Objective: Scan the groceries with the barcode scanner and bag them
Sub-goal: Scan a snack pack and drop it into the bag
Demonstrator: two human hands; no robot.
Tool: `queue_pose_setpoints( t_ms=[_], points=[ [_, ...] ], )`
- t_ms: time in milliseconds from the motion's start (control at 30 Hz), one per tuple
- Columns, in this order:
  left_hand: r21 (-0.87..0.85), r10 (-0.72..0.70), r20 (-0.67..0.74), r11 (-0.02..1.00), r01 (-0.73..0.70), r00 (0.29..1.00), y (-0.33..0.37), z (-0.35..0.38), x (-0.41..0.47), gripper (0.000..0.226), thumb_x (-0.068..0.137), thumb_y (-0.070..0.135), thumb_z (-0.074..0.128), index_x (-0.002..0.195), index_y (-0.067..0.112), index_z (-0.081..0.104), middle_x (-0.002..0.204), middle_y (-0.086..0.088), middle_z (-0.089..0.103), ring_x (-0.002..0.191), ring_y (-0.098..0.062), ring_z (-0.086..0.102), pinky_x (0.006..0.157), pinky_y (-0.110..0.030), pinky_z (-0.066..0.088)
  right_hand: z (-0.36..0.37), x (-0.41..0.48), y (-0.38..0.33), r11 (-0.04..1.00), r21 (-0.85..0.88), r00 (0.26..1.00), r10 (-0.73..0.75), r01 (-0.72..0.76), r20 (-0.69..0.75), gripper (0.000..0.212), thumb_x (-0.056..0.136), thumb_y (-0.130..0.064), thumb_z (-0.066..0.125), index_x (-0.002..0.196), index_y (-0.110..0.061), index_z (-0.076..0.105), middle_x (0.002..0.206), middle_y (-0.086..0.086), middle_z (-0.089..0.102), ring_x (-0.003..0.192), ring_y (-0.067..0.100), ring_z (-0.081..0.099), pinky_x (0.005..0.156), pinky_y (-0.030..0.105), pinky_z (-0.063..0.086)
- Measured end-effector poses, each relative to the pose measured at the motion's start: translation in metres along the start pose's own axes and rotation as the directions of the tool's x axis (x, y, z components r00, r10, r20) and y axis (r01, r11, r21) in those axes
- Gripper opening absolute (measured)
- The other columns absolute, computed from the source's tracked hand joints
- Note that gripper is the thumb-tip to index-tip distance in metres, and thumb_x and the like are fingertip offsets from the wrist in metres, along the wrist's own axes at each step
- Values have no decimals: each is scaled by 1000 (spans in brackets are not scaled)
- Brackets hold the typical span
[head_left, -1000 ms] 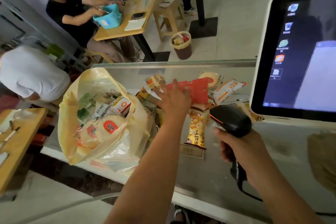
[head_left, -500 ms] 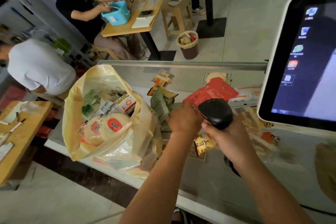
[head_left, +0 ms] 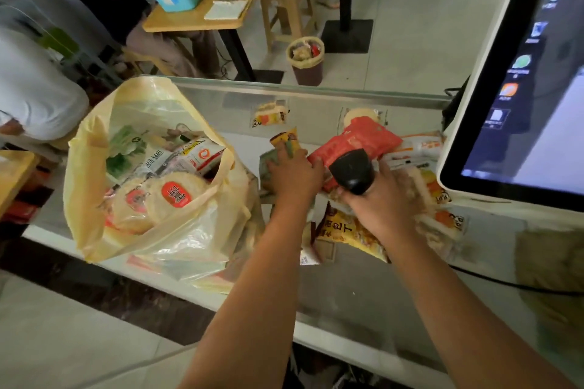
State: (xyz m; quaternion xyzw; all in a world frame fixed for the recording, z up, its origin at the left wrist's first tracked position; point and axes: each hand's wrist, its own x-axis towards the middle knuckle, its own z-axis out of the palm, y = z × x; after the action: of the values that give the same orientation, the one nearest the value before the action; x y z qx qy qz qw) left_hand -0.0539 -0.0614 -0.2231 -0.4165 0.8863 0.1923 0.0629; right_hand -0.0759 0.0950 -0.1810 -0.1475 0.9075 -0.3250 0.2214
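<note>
A yellowish plastic bag (head_left: 196, 230) stands open on the left of the counter, holding several snack packets. Right of it lies a pile of loose packets. My left hand (head_left: 294, 175) is down on that pile and holds a red packet (head_left: 363, 139) by its left corner, with a green packet (head_left: 265, 164) under the fingers. My right hand (head_left: 382, 205) grips the black barcode scanner (head_left: 350, 170), whose head sits just over the red packet. A yellow packet (head_left: 341, 230) lies below my right wrist.
A large white-framed touchscreen (head_left: 521, 98) fills the right side, close to my right hand. The scanner's black cable (head_left: 505, 283) trails across the counter (head_left: 347, 287). Beyond the counter's far rail are wooden tables, seated people and a lined waste bin (head_left: 305, 60).
My left hand brought the red packet down from the air onto the pile. My right hand moved the scanner up and left until it sits over that packet.
</note>
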Motion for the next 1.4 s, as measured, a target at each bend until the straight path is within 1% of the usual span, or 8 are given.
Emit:
queue_pose_setpoints(
  t_ms=[200,367,567,733,933,1067,1200,1400],
  points=[
    [-175,280,152,951,-253,948,-5,6,-32,41,103,43,37,141,34,49,166,-1,13,151,-36,12,119,-58,19,5,-30,22,994,96,995,-34,44,-98,52,71,-51,72,116,-31,57,110,-1,62,107,29,59,87,45,48],
    [-392,425,40,839,-377,904,-30,-26,-101,57,93,1,43,148,16,42,159,-10,29,148,-27,24,121,-46,25,-3,-59,35,969,244,992,-16,46,-124,58,65,-66,69,112,-33,60,98,-5,67,95,21,62,81,40,51],
    [340,297,429,822,-457,853,-71,-21,-191,99,88,15,59,157,25,-12,163,-14,-2,151,-35,7,122,-51,14,-5,-97,36,948,314,995,-28,56,-93,22,79,-34,77,90,-36,59,76,-22,58,71,1,53,62,22,40],
    [491,332,295,752,-440,896,-81,-13,-192,76,88,24,66,150,22,21,143,-9,39,132,-30,44,110,-46,36,8,-142,49,901,428,992,109,-70,-67,28,80,-36,76,102,-30,61,83,-15,60,76,-3,52,61,20,39],
    [153,469,185,854,-497,863,-61,-40,-183,45,86,49,63,118,19,54,116,-4,54,107,-25,59,92,-42,50,25,-195,28,820,572,961,169,-13,-220,24,79,-27,79,82,-37,57,81,-7,64,78,8,61,63,25,45],
    [-325,452,169,864,-383,876,-43,-59,-174,32,82,44,71,101,22,57,99,3,61,91,-19,62,79,-36,53,33,-224,-7,696,717,920,257,38,-297,27,75,-24,81,90,-34,60,78,-5,66,74,9,62,61,22,44],
    [-786,394,271,617,-34,878,-32,-84,-166,24,83,42,75,99,28,64,91,8,69,88,-18,66,70,-29,47,46,-259,-40,564,821,861,369,92,-350,25,69,-25,83,87,-27,66,65,-1,67,69,23,63,66,32,51],
    [-872,650,455,187,451,609,-37,-108,-177,59,90,54,61,132,13,60,122,-13,70,111,-28,68,79,-38,58,43,-255,-74,606,759,743,391,237,-544,36,74,-23,81,106,-22,64,87,1,68,86,18,65,67,25,46]
  ],
)
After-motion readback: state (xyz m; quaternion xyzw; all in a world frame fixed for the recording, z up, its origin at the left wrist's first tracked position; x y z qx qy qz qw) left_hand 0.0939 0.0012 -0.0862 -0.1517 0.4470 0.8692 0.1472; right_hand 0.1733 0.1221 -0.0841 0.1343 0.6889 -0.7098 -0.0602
